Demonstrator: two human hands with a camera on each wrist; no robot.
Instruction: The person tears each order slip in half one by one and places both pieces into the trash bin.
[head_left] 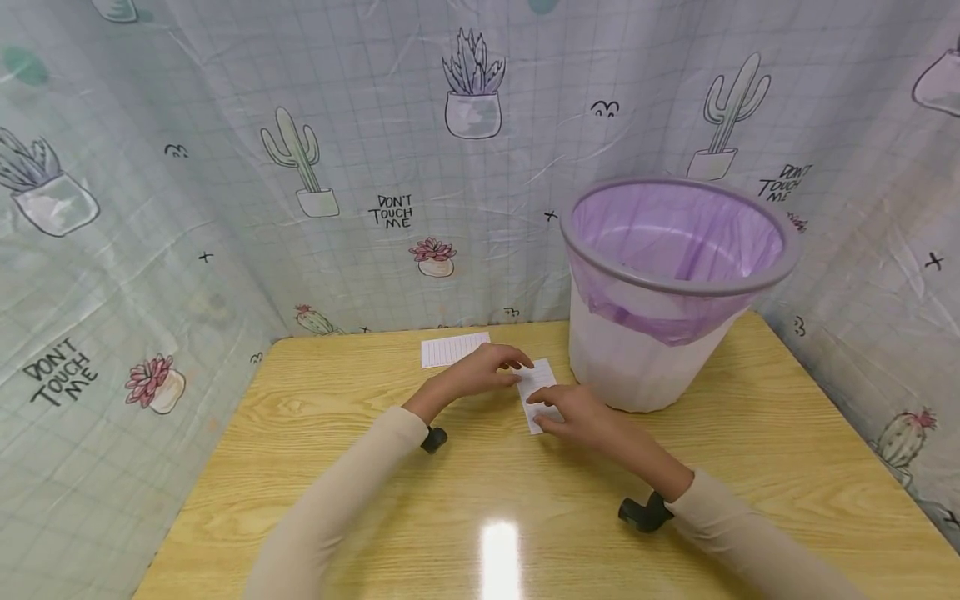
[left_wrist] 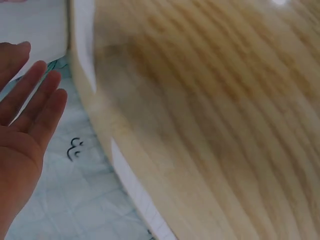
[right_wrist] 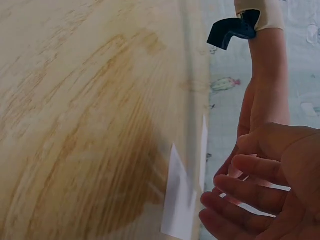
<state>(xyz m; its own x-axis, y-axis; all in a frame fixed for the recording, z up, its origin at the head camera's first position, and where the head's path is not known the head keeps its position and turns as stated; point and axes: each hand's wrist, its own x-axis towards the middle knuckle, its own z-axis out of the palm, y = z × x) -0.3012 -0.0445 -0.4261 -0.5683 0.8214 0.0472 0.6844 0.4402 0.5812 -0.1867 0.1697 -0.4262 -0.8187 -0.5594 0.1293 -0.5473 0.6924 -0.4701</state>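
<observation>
A narrow slip of white paper [head_left: 536, 377] lies on the wooden table in front of the bin. My left hand [head_left: 487, 369] is over its left edge, fingers loosely bent and holding nothing. From the right, my right hand [head_left: 573, 411] reaches over the slip's lower part and hides some of it. In the right wrist view, the fingers [right_wrist: 245, 195] are relaxed and spread a little, with the slip [right_wrist: 179, 200] below and beside them. The left wrist view has the left hand [left_wrist: 22, 135] with its fingers extended. Behind it lies a lined sheet [head_left: 450, 350], partly covered by that hand.
A large white bin [head_left: 630, 358] with a purple liner [head_left: 675, 225] stands at the back right, close by the right hand. A patterned curtain [head_left: 360, 150] hangs behind the table's back edge and along both sides. The wooden table [head_left: 360, 375] reaches towards me.
</observation>
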